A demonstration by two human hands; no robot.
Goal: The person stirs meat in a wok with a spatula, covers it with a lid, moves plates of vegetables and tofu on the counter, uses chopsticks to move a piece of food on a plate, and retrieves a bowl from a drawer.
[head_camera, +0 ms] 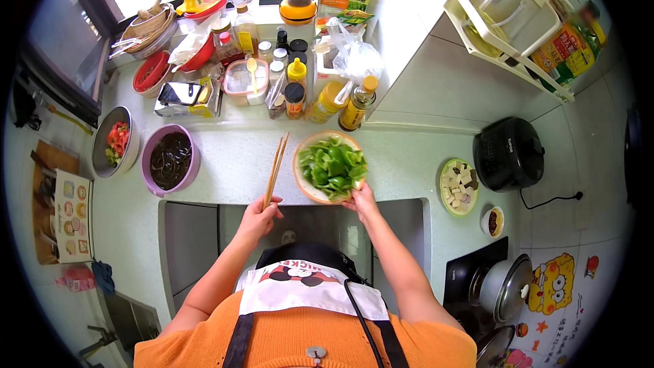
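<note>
A pair of wooden chopsticks [276, 166] rises from my left hand [259, 219], which grips them near the lower end, tips pointing away from me. My right hand [363, 203] grips the near right rim of a pale bowl with an orange edge [301, 184]. Cut green peppers [332, 166] fill that bowl, which is at the counter's front edge. To the left, a purple basin [193, 174] holds dark strips in liquid. Beside it a metal bowl [134, 151] contains chopped red and green pieces [117, 143].
Seasoning bottles and jars [295, 99] crowd the back counter. On the right are a plate of pale cubes [459, 186], a small sauce bowl [493, 222], a black electric cooker [509, 154] and a lidded pot [498, 286] on a black cooktop [457, 276]. A knife-and-utensil holder [74, 217] stands at left.
</note>
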